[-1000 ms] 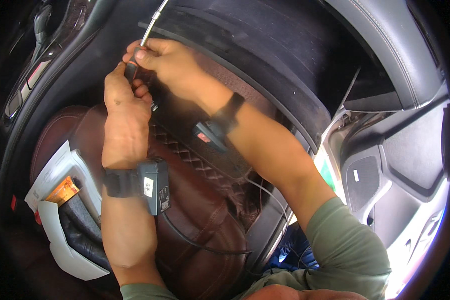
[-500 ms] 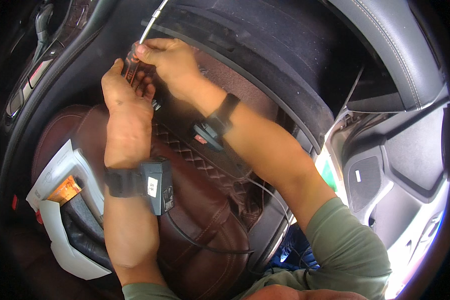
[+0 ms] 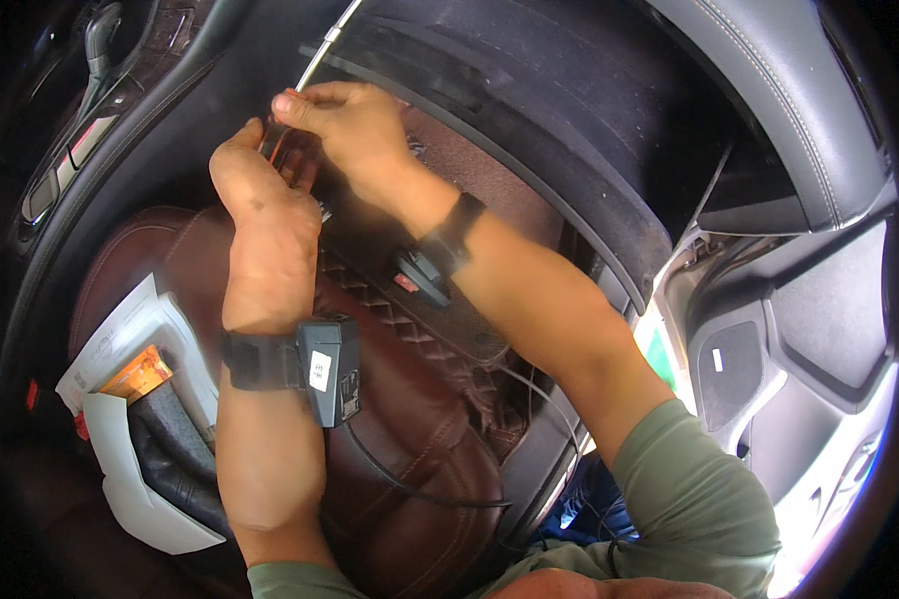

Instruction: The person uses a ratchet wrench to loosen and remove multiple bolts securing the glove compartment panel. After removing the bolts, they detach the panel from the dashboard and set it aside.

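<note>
My left hand, palm turned up, has its fingers curled round the black-and-orange handle of a hand tool. My right hand pinches the handle's upper end with thumb and fingers, just below a slim silver shaft that runs up toward the dark dashboard. Part of the handle is hidden by my fingers. A small silver metal piece shows beside my left hand, too small to make out. Black strapped devices with cables sit on both forearms.
I am over a brown leather seat, with papers and an orange packet on its left. The dashboard's lower edge curves above a brown floor mat. A console is at left, an open door at right.
Both hands and the tool have shifted slightly to the right. My left hand's fingers have changed their hold on the handle, and more of its orange marking came into view.
</note>
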Demonstrator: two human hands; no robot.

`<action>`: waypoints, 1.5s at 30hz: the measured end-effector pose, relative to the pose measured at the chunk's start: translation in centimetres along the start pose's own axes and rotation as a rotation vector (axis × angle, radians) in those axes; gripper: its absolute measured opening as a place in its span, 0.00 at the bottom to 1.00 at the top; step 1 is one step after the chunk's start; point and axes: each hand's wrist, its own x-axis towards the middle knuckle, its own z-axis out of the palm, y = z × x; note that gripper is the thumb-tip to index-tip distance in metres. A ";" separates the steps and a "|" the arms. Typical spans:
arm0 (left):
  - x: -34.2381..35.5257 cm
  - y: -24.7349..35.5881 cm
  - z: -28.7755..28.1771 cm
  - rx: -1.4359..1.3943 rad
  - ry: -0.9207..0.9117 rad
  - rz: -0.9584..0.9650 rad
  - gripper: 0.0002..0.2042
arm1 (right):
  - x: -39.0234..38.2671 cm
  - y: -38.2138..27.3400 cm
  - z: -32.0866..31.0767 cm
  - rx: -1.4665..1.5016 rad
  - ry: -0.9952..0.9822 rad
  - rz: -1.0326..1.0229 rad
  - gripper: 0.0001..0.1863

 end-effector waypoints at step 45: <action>-0.5 0.6 -0.4 0.084 0.102 -0.017 0.12 | 0.2 -0.5 0.6 0.277 -0.094 -0.010 0.14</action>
